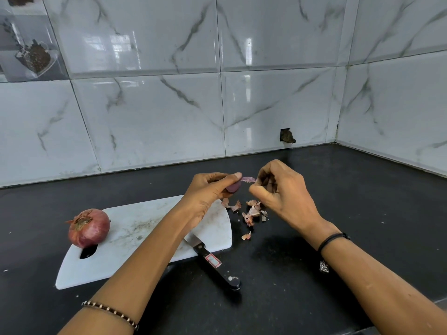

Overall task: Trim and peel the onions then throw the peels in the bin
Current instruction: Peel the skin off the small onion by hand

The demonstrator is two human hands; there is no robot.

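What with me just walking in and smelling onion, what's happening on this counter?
A person is peeling a small onion over the black counter. The left hand holds it while the right hand pinches a strip of skin still attached to it. Loose peels lie on the counter beside the white cutting board. A second, unpeeled onion sits on the board's left end, and a knife lies half on the board. No bin is in view.

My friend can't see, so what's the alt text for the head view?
The left hand holds a red onion while the right hand pinches a strip of its skin. Peels lie on the black counter beside a white board.
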